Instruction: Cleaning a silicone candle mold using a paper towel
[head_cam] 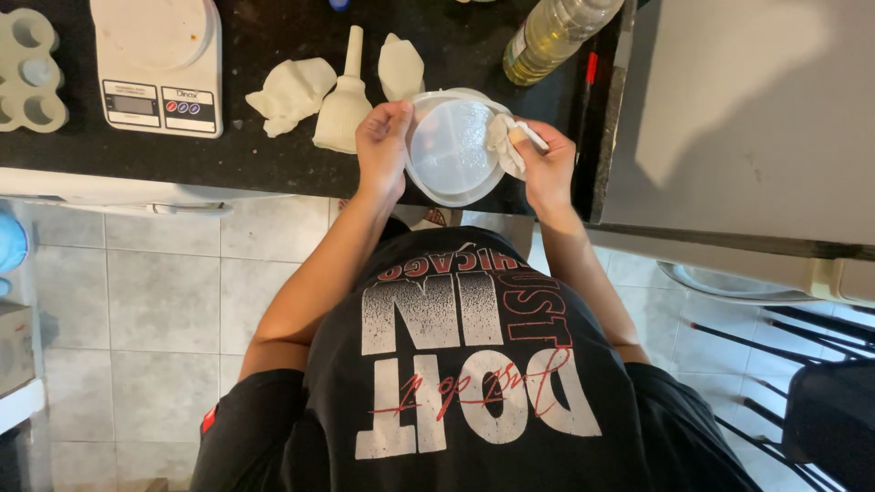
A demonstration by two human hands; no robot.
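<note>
Holding a round translucent lid [453, 148] over the near edge of the dark counter [273, 159], face tilted up toward the camera. Left hand [383, 146] clamps the lid's left rim, thumb over the top edge, fingers curled behind; closed on it. Right hand [544, 169] pinches a wad of white paper towel [504, 144] and presses it against the lid's right rim; fingers bunched tight around the wad.

Key relation: lid sits between the two hands, touching both. Towel contacts the lid only at the right edge; the wet-looking centre of the face lies to the left of the wad, toward the left hand. Right hand is the one nearer the unwiped face. Lid is a disc, no long axis; its flat face points up and toward the person.

Just beyond the lid on the counter: white funnel [344, 105], crumpled towels [292, 91], kitchen scale [159, 64], oil bottle [551, 36] at upper right.
</note>
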